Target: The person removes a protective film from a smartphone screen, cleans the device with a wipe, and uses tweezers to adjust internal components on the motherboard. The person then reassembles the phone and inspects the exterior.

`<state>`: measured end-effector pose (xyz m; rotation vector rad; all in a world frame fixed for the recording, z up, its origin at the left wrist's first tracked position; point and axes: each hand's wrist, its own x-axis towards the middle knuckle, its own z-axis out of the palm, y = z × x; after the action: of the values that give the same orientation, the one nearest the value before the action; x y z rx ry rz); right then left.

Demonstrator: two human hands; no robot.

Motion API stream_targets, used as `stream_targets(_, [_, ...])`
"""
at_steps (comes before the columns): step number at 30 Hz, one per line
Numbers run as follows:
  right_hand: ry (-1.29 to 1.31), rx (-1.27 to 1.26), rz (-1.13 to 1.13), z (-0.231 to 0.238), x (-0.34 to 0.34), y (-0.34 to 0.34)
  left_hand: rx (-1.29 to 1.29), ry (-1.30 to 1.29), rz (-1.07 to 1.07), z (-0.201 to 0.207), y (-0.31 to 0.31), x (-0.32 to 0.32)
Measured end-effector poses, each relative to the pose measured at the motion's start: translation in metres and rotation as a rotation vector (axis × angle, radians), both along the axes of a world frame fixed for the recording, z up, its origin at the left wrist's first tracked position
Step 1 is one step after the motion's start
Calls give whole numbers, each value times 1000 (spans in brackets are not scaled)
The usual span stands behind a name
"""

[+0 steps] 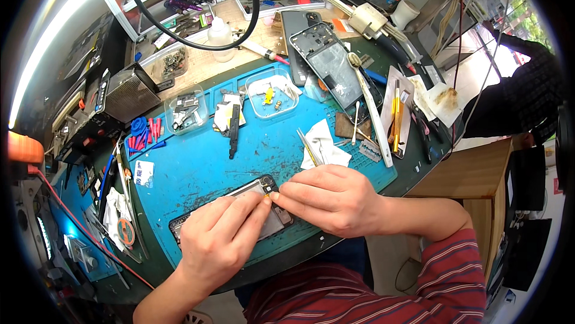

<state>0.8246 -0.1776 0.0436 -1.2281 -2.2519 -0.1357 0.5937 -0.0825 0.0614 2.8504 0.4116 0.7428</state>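
1. Head view, lower centre of the frame: the bare left hand (224, 231) is pressing its thumb and forefinger together on a tiny yellowish piece (268, 196); its exact shape is staying too small to make out.
2. From the lower right, the bare right hand (332, 201) is meeting it, thumb and forefinger also closing on the piece, the other fingers curling inward.
3. Beneath both hands, an opened black-framed phone body with a silver-grey panel (274, 223) is lying aslant at lower centre, its camera end pointing toward the frame's middle and the left hand partly covering it.
4. The phone body is resting on a scuffed bright-blue work mat (185, 174), which is covering much of the dark green tabletop (413, 171).
5. Just above the right hand, grey metal tweezers (308, 147) are leaning across a crumpled white tissue (329, 147).
6. At upper centre, a clear plastic tub (257, 110) is holding small yellow and white bits; left of it, a long black strip-shaped part (234, 132) is lying on the mat.
7. Right of centre, a white-handled brush (376, 117) is slanting beside a dark, opened phone frame (332, 63).
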Motion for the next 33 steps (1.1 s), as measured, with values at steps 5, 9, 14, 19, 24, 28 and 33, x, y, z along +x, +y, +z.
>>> stream_targets(5, [70, 24, -13, -4, 0, 0, 7, -2, -6, 1, 0, 1])
stream_targets(9, [98, 132, -206, 12, 10, -3, -10, -19, -13, 0, 0, 0])
stream_targets(14, [105, -403, -486, 34, 13, -25, -28, -42, 23, -1, -3, 2])
stream_targets(19, [-14, -366, -507, 36, 4, -23, -38, -58, 21, -1, -3, 2])
stream_targets(24, [200, -388, -497, 54, 10, -19, -32, -59, 14, 0, -3, 3])
stream_targets(28, [1160, -880, -327, 55, 45, -16, -34, -59, 13, 0, -3, 2])
stream_targets(33, [1705, -937, -233, 51, 62, -10, -28, -52, 14, 0, -3, 3])
